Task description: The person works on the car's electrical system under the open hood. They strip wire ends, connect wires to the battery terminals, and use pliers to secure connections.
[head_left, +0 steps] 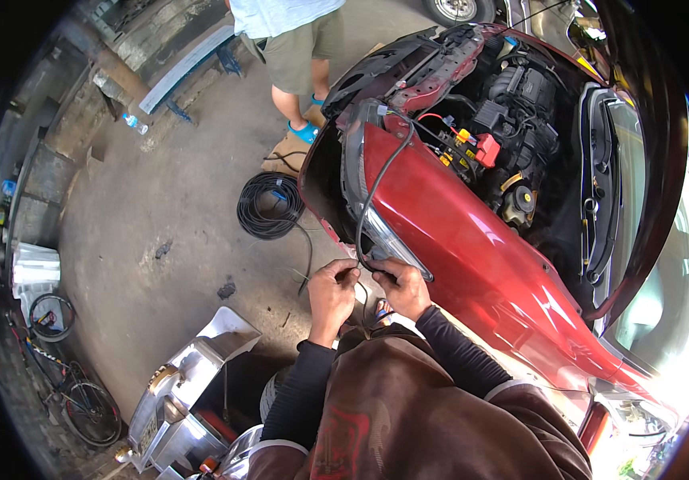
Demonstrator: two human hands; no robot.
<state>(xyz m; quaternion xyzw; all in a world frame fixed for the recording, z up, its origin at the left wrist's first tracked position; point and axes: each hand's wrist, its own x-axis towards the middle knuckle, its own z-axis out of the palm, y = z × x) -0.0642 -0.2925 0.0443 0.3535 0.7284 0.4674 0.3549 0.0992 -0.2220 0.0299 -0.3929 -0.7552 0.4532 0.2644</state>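
A black cable [373, 194] arcs down from the open engine bay, over the front fender, to my hands. My left hand [333, 298] is closed, pinching the cable's lower part between thumb and fingers. Close beside it, my right hand [406, 290] is closed on the same cable, just to the right. Thin loose strands hang below my fingers. Both hands are in front of the headlight [392, 238] of a red car [456, 208]. What exactly lies between the fingertips is too small to make out.
A coil of black cable [258, 210] lies on the concrete floor. Past it stands a person in shorts [292, 64] and blue shoes. The engine bay shows a red battery terminal cover [487, 150]. A silver vehicle part [188, 376], a bicycle [68, 384] and a bench [188, 68] are leftward.
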